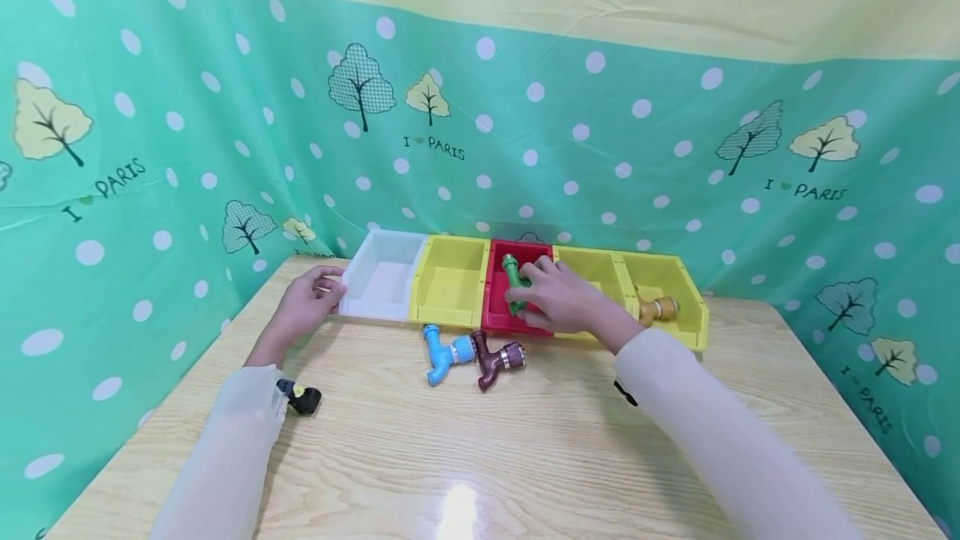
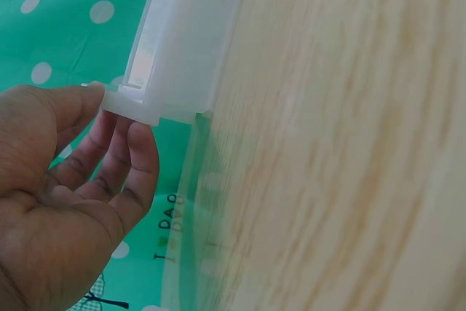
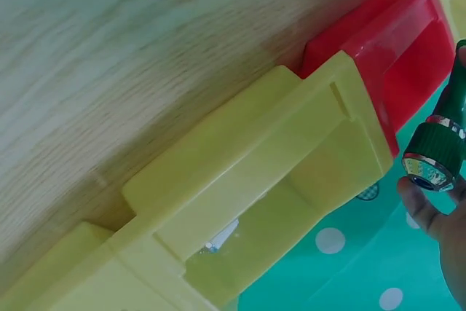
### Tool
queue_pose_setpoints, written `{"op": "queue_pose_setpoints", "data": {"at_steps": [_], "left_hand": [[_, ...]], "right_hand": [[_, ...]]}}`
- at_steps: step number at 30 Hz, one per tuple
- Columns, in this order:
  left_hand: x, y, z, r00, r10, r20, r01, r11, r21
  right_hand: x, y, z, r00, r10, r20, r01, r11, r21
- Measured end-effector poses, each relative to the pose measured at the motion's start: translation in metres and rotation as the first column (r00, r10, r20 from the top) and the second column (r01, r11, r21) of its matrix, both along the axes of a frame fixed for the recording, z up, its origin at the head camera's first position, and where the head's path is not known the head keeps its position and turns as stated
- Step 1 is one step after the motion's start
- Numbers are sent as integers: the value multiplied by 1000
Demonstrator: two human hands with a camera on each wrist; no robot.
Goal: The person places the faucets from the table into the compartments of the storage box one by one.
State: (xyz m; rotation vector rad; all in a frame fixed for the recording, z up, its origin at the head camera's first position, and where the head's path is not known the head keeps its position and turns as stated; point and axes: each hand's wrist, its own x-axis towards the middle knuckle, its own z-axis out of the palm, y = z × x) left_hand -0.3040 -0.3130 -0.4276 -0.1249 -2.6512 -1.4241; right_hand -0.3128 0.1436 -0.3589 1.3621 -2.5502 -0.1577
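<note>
My right hand [image 1: 562,298] grips a green tap [image 1: 513,277] over the red bin [image 1: 498,322]. In the right wrist view, the tap's ridged green knob [image 3: 437,143] shows close by the fingers. At the left end of the row, my left hand [image 1: 303,302] pinches the corner of the white bin [image 1: 371,309], thumb on top of the rim and fingertips beneath. A blue tap [image 1: 441,352] and a maroon tap [image 1: 491,363] lie side by side on the table in front of the bins.
A yellow bin [image 1: 446,314] stands between the white and red ones. Two more yellow bins continue the row rightward; the end one [image 1: 696,307] holds an orange-brown tap [image 1: 660,309]. Behind the wooden table [image 1: 390,448] hangs a green dotted cloth [image 1: 525,165]. A small whitish piece [image 3: 222,236] lies in a yellow bin.
</note>
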Motion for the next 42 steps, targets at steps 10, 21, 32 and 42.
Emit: {"op": "queue_pose_setpoints", "data": {"at_steps": [10,21,32,42], "left_hand": [[1,1,-1,1000,-5,-5,5,1000,-4],[2,-1,0,1000,-2,7,2,1000,12],[0,0,-1,1000,14,16,-14,1000,1],[-1,-1,-2,1000,9,14,-9,1000,-25]], "right_hand": [[-19,-15,-5,992,-124,31,121,988,92],[-27,-33,-8,964,-245,105,226,960,166],[-35,-32,-16,949,-290,126,265,946,186],[-40,-36,-23,920,-335,203,303,937,172]]}}
